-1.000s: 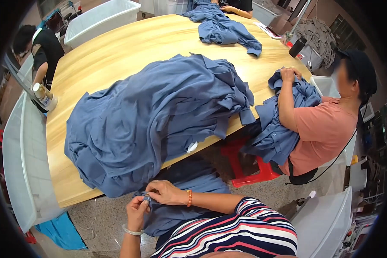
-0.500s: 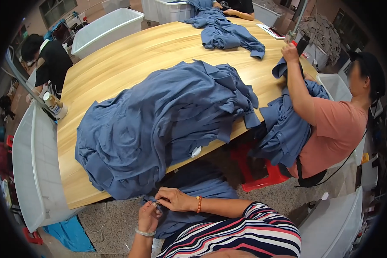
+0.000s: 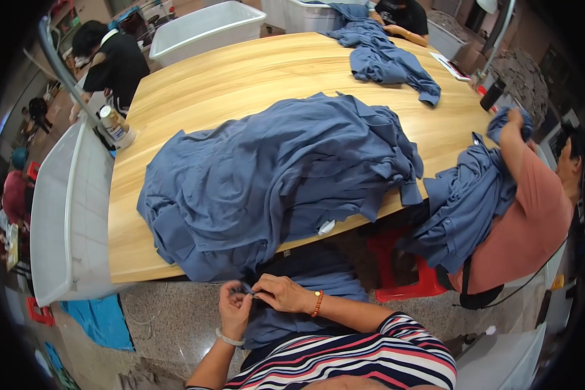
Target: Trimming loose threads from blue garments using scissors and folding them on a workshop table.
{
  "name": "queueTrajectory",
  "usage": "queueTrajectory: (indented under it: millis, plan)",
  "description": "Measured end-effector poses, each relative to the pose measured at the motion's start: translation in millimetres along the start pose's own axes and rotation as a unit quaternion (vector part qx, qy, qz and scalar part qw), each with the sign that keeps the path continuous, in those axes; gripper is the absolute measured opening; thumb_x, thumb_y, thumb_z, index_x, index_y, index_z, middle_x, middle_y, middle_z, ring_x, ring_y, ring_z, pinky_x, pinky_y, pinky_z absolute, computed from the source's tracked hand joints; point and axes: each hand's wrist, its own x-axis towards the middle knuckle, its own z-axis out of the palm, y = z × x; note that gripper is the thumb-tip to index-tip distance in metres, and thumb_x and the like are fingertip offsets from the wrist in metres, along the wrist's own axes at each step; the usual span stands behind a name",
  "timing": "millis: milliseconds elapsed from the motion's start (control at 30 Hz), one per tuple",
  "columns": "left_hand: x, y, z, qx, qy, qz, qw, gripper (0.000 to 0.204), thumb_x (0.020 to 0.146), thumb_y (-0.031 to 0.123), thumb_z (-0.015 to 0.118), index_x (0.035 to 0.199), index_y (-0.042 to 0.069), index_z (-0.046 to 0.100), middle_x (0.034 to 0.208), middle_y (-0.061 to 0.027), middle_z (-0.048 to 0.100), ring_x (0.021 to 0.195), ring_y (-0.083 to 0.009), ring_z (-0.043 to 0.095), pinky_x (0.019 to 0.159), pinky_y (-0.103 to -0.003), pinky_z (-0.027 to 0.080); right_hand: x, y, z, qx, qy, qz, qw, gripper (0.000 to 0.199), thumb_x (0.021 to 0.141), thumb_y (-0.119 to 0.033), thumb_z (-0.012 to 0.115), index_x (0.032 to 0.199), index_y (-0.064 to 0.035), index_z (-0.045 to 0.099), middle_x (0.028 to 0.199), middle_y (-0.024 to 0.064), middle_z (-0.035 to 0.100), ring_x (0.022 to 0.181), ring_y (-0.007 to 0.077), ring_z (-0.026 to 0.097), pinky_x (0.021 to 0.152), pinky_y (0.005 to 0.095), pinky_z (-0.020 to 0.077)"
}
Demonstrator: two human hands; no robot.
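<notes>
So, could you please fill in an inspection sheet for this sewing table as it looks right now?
Surface: long wooden table, far half mostly bare.
Job's things: blue garment hanging off the near table edge into the lap; large pile of blue garments on the table.
Clutter: bottle at the left table edge; second blue heap at the far end.
Hands: left hand and right hand both pinch a small part of the blue garment.
Cables: nothing seen.
Surroundings: white bins on the left, red stool, co-worker in a salmon shirt lifting blue cloth.
</notes>
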Motion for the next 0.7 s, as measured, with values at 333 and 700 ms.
queueTrajectory:
  millis: [333,700]
  plan:
    - [11,4,-24,-0.039,-0.159,-0.003,0.987,0.012,0.087,0.002,0.061,0.098,0.0,0.057,0.087,-0.0048,0.062,0.071,-0.0093,0.059,0.065,-0.022,0.05,-1,-11,4,0.071,0.02,0.097,0.993,0.016,0.081,-0.008,0.066,0.096,-0.002,0.064,0.078,0.0107,0.06,0.062,0.0214,0.06,0.056,0.0298,0.0462]
    - [7,-10,-37,-0.108,-0.222,-0.126,0.961,0.018,0.088,0.011,0.064,0.101,0.001,0.058,0.084,-0.0053,0.066,0.07,-0.0099,0.064,0.062,-0.02,0.051,-9,-4,2,0.035,-0.101,0.105,0.989,0.013,0.083,-0.009,0.066,0.088,0.0024,0.064,0.073,0.0079,0.058,0.059,0.0126,0.057,0.052,0.0247,0.0433]
